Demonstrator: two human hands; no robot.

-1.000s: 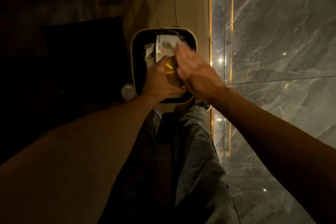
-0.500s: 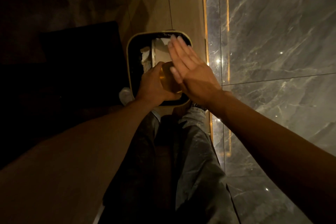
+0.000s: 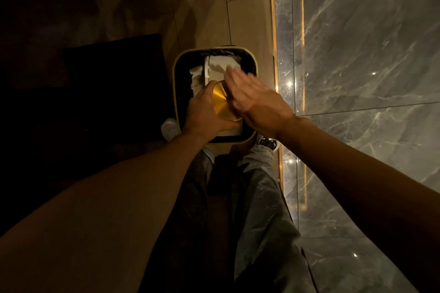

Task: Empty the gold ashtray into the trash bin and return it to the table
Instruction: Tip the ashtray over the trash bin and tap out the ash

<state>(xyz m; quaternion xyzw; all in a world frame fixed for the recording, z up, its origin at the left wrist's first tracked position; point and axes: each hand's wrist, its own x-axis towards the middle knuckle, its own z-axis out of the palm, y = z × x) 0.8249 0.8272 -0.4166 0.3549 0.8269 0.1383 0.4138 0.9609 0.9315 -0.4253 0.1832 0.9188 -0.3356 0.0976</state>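
**Ashtray upended over the bin**

Dim wood floor and marble wall frame the trash bin (image 3: 177,71). I see my left hand (image 3: 202,112) with its grip clamped around the gold ashtray (image 3: 222,102), base upward above the bin. Beside that grip, my right hand (image 3: 257,100) is flat, fingers spread, blurred. Emptying looks underway; returning it to the tabletop remains.

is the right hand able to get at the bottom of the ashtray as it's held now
Probably yes. The left hand grips the ashtray by its side over the bin, leaving the gold base bare, and the open right hand is already right beside it.
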